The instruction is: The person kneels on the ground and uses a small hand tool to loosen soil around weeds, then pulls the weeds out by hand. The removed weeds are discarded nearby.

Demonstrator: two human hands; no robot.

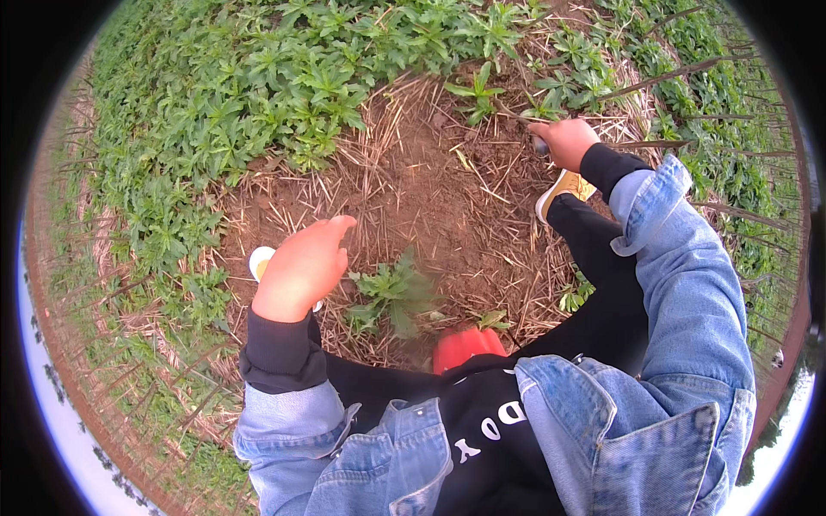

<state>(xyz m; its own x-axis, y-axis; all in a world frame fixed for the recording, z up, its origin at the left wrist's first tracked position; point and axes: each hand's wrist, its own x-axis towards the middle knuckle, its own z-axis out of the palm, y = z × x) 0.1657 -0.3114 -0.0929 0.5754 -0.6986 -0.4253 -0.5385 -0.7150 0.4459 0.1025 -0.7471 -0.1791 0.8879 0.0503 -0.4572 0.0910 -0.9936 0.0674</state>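
My right hand [569, 143] grips a hand tool by its grey handle [541, 146]. The tool's thin, dark shaft [513, 115] points up and left, to the base of a small leafy plant [481, 93] rooted in the soil. What the tip looks like is hidden at the plant. Over the ground on the left, my left hand [306, 266] shows its back, fingers bent forward and nothing visible in them. Just right of it is a loose-looking green leafy plant [397, 293], partly blurred. Bare brown soil [419, 174] strewn with dry straw lies between the hands.
Dense green leafy plants [258, 84] cover the ground ahead and left. Thin brown stalks [652, 84] stick out on the right. A red plastic object [468, 348] sits between my legs. My yellow shoe [564, 190] is below the right hand.
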